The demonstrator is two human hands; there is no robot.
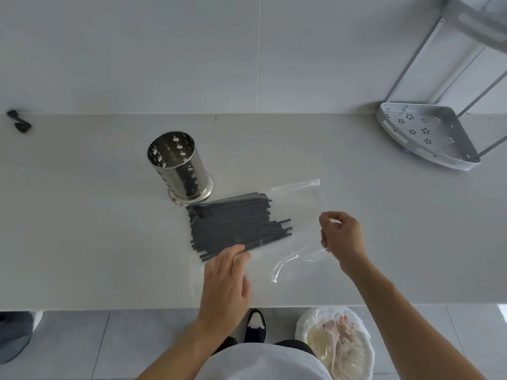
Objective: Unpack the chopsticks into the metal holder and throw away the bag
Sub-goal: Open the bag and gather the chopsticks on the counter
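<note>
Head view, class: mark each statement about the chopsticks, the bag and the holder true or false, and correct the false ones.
1. The metal holder already has chopsticks in it. False: it is empty; the chopsticks lie in the clear bag on the counter.
2. The right hand pinches the bag's open end. True.
3. The left hand grips the holder. False: it rests at the near edge of the chopsticks.
4. The holder stands upright behind the chopsticks. True.
5. A lined bin stands on the floor below the counter. True.
</note>
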